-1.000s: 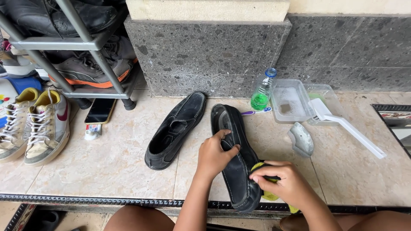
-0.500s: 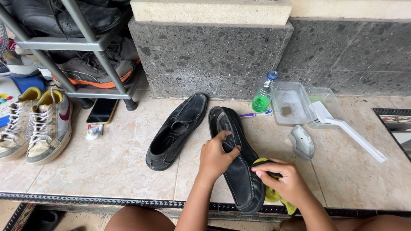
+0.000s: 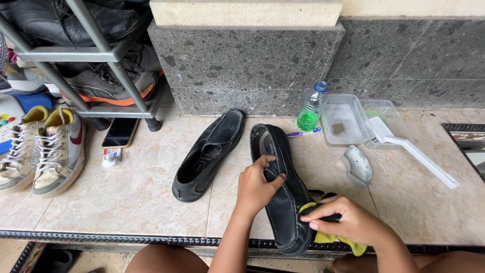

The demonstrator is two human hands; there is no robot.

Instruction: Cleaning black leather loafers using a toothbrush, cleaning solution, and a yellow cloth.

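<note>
A beige tiled floor (image 3: 151, 202) runs up to a speckled grey stone wall (image 3: 242, 65), with a metal shoe rack (image 3: 101, 50) at ten o'clock holding dark shoes and a grey-and-orange trainer. Near the centre, tipped on its side and pointing from twelve toward six o'clock, lies a black leather shoe (image 3: 283, 192). The left hand (image 3: 255, 184) grips its upper from the nine o'clock side, fingers curled together over the opening and the thumb pressed across the top, so the hand is closed on the shoe. The right hand (image 3: 353, 222), at five o'clock, has its fingers bunched tight around a yellow cloth (image 3: 331, 237), pressed against the shoe's toe end; something dark sits under the fingertips, though what it is cannot be told. The matching black shoe (image 3: 207, 156) lies just beside the first, at its ten o'clock, untouched. At one o'clock stand a plastic bottle of green liquid (image 3: 310, 108), a clear tub of soapy water (image 3: 346, 121) and a white brush (image 3: 409, 149), with a grey scrubber (image 3: 357, 164) near them. At nine o'clock sit worn white-and-yellow sneakers (image 3: 45, 151) and a phone (image 3: 120, 132).
</note>
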